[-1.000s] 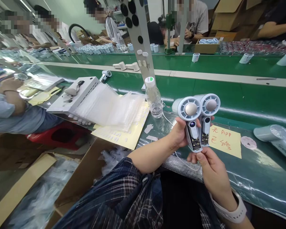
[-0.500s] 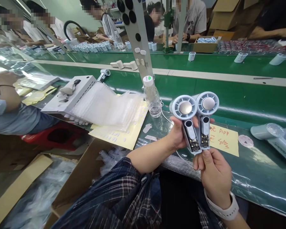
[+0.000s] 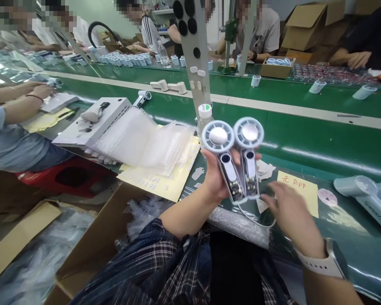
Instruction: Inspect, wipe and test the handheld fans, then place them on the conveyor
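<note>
Two small fans [image 3: 233,159] stand side by side, round heads up, held above the green table [image 3: 320,140]. The left hand [image 3: 217,180] is wrapped around both handles. The right hand [image 3: 288,212] is loose and open just beside the bottom ends, holding nothing. A yellow note [image 3: 300,190] lies under it. A water bottle [image 3: 204,116] stands behind the fans, with clear plastic bags [image 3: 146,142] piled to the left

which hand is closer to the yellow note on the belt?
Right. The right hand hovers open just beside the yellow note, overlapping its near edge. The left hand grips two handheld fans, further left.
</note>
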`<state>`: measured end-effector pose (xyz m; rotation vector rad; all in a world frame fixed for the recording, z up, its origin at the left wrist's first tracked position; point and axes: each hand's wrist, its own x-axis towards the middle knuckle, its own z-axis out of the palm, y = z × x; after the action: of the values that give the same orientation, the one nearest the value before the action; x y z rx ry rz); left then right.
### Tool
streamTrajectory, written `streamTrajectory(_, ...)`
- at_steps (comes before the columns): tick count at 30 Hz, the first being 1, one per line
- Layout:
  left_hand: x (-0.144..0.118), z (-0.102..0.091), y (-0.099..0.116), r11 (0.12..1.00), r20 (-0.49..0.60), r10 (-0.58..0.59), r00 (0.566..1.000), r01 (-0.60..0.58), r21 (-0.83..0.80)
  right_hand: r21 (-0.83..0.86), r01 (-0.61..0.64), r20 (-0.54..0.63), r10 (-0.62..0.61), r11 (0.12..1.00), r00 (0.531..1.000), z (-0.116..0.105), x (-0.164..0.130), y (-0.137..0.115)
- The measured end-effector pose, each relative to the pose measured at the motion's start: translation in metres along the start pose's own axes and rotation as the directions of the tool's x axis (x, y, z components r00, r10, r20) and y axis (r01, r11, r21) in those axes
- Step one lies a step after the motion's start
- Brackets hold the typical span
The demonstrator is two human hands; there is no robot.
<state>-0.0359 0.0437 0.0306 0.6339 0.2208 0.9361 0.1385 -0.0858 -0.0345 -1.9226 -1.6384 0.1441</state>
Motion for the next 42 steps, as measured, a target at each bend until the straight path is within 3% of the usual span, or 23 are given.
streamTrajectory(3, -0.013, -0.021, -0.007, 0.978, 0.105, -0.210, 0.972, 0.210, 0.006, -0.128, 0.022, -0.155, -0.042, 0.992, 0.987, 0.019, 0.041, 0.028)
streamTrajectory(6, -0.022, -0.044, -0.026, 0.938, 0.125, -0.347, 0.930, 0.346, 0.032, -0.087, 0.072, -0.154, -0.085, 0.994, 0.984, 0.034, 0.068, 0.035)
streamTrajectory(8, -0.025, -0.057, -0.038, 0.905, 0.115, -0.425, 0.898, 0.423, 0.041, -0.098, 0.047, -0.201, -0.066, 0.994, 0.977, 0.026, 0.073, 0.032)
streamTrajectory(11, -0.027, -0.072, -0.052, 0.831, 0.158, -0.554, 0.817, 0.554, 0.046, -0.039, 0.001, -0.290, -0.012, 0.999, 0.957, -0.014, 0.068, 0.016)
streamTrajectory(13, -0.029, -0.078, -0.058, 0.775, 0.208, -0.625, 0.752, 0.629, 0.053, 0.125, 0.037, -0.192, -0.013, 0.992, 0.981, -0.044, 0.064, 0.000)
streamTrajectory(16, -0.033, -0.086, -0.068, 0.684, 0.249, -0.721, 0.647, 0.723, 0.102, 0.408, 0.052, 0.130, -0.114, 0.911, 0.985, -0.065, 0.064, -0.018)
streamTrajectory(19, -0.037, -0.093, -0.077, 0.615, 0.273, -0.779, 0.564, 0.772, 0.159, 0.572, -0.117, 0.421, -0.168, 0.812, 0.891, -0.060, 0.071, -0.017)
streamTrajectory(22, -0.041, -0.099, -0.082, 0.580, 0.301, -0.801, 0.517, 0.795, 0.178, 0.586, -0.305, 0.649, -0.210, 0.750, 0.732, -0.048, 0.080, -0.012)
streamTrajectory(24, -0.043, -0.102, -0.082, 0.576, 0.298, -0.806, 0.512, 0.794, 0.192, 0.550, -0.363, 0.724, -0.214, 0.752, 0.656, -0.045, 0.082, -0.016)
streamTrajectory(26, -0.045, -0.104, -0.082, 0.597, 0.278, -0.795, 0.538, 0.776, 0.205, 0.532, -0.371, 0.725, -0.183, 0.762, 0.664, -0.043, 0.081, -0.027)
streamTrajectory(28, -0.045, -0.105, -0.081, 0.606, 0.263, -0.791, 0.553, 0.766, 0.214, 0.509, -0.376, 0.702, -0.121, 0.774, 0.702, -0.042, 0.077, -0.038)
streamTrajectory(32, -0.041, -0.107, -0.077, 0.577, 0.228, -0.814, 0.534, 0.789, 0.212, 0.452, -0.362, 0.625, 0.000, 0.815, 0.781, -0.033, 0.071, -0.050)
streamTrajectory(34, -0.038, -0.107, -0.077, 0.585, 0.269, -0.803, 0.532, 0.792, 0.178, 0.414, -0.312, 0.551, 0.038, 0.855, 0.834, -0.028, 0.071, -0.050)
streamTrajectory(37, -0.035, -0.106, -0.081, 0.636, 0.326, -0.753, 0.571, 0.759, 0.140, 0.381, -0.272, 0.394, 0.111, 0.883, 0.912, -0.022, 0.078, -0.044)
streamTrajectory(42, -0.031, -0.100, -0.081, 0.710, 0.366, -0.692, 0.622, 0.679, 0.189, 0.673, -0.429, 0.321, 0.286, 0.602, 0.903, -0.015, 0.096, -0.008)
